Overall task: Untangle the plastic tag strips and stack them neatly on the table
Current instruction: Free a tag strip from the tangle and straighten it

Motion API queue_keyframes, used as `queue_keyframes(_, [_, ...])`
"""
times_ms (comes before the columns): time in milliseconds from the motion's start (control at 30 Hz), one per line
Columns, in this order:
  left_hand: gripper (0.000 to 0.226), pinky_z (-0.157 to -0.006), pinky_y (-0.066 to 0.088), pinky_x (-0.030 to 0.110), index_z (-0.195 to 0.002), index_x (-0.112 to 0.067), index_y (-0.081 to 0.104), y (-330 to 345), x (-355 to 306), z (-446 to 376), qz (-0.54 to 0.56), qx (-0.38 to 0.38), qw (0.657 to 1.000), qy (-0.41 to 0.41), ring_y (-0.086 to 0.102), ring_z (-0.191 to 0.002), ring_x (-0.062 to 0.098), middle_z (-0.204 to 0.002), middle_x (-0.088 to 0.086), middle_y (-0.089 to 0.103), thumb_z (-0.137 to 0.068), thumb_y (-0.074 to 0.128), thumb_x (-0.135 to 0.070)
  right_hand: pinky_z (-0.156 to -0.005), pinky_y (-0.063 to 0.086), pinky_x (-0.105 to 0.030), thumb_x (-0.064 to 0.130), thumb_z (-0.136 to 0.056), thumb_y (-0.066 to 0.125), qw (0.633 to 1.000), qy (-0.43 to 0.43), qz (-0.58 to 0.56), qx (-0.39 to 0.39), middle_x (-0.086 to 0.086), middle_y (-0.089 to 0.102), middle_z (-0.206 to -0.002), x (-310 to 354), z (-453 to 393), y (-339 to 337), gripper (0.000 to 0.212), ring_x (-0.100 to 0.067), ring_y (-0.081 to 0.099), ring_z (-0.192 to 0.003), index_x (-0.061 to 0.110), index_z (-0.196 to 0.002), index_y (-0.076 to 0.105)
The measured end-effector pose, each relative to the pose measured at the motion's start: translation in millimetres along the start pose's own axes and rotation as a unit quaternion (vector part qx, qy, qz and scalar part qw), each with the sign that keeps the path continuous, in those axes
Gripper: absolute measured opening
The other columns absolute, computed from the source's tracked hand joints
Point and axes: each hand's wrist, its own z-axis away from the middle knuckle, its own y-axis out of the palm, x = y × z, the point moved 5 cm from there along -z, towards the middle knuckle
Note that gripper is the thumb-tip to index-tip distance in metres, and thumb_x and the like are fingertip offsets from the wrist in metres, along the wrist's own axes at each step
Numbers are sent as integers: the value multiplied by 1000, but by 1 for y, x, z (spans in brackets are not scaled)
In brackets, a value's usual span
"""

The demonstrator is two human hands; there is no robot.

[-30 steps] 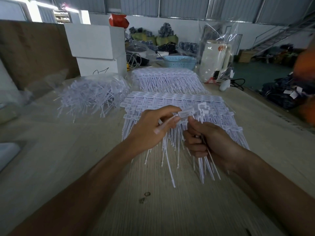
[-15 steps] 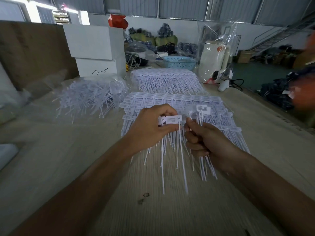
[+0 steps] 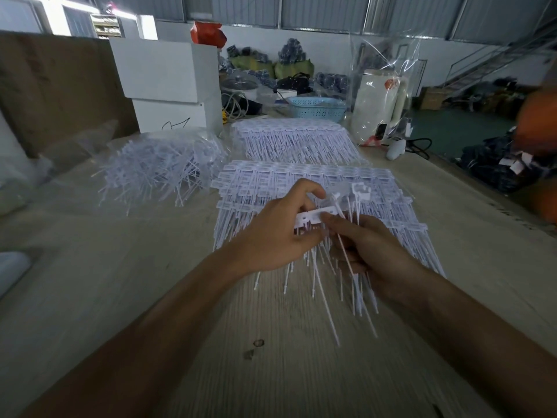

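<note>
Starting at the left, there's a loose tangled heap of tag strips (image 3: 159, 167) on the wooden table (image 3: 90, 267), with white boxes (image 3: 168, 86) behind it. Moving in, the left hand (image 3: 271, 233) has its fingers curled around the flat head of a white tag strip (image 3: 313, 217). Right beside it, the right hand (image 3: 370, 251) pinches that same strip while gripping a small bunch whose tails hang down. Both hover over the near neat stack (image 3: 376, 188); another stack (image 3: 295, 140) sits behind.
</note>
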Motion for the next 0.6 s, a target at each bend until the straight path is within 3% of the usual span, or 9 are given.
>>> queue_keyframes(67, [42,-64,51,43,-126,-26,47,-3,2,1,20,13,1000,-16,63,-69,22,-99,-4,66,-92,68,-14,-39,20,-22,29,-94,68,999,7,-36,-10,3,32,-57,1,-2,-4,32,-10,29,-43,22,-65,57])
queue_keyframes(167, [33,-73,53,44,-126,-24,57,-10,2,1,-13,-12,1000,-18,66,-80,21,-111,-7,68,-95,67,-26,-39,16,-22,31,-91,69,998,17,-63,-3,2,30,-59,0,-4,-7,32,-11,23,-45,20,-66,53])
queue_keyframes(300, [37,-77,45,23,-136,-17,60,-12,1,2,-112,2,994,9,54,-85,1,-109,-7,64,-99,58,-14,-38,16,-23,29,-93,67,995,21,-93,3,1,25,-60,-1,-6,-8,33,-11,21,-44,19,-66,52])
queue_keyframes(367, [40,-80,41,24,-139,-17,57,-13,1,3,-177,6,984,26,45,-86,-1,-106,-7,61,-99,57,-17,-37,17,-22,27,-93,67,995,20,-97,1,2,26,-57,-1,-5,-8,31,-10,22,-43,17,-67,53])
queue_keyframes(500, [31,-80,52,41,-127,-12,66,-13,-5,4,-245,-18,967,65,61,-98,22,-102,4,69,-103,52,-24,-40,14,-23,26,-93,67,997,4,-80,-6,2,32,-52,-1,-4,-8,33,-11,26,-41,15,-63,58])
queue_keyframes(600, [23,-73,50,31,-107,-5,73,-10,-5,3,-160,-43,984,59,65,-79,17,-87,1,72,-101,54,-15,-44,13,-26,23,-94,66,997,-11,-80,-6,0,30,-53,0,-4,-9,38,-13,24,-43,16,-57,59])
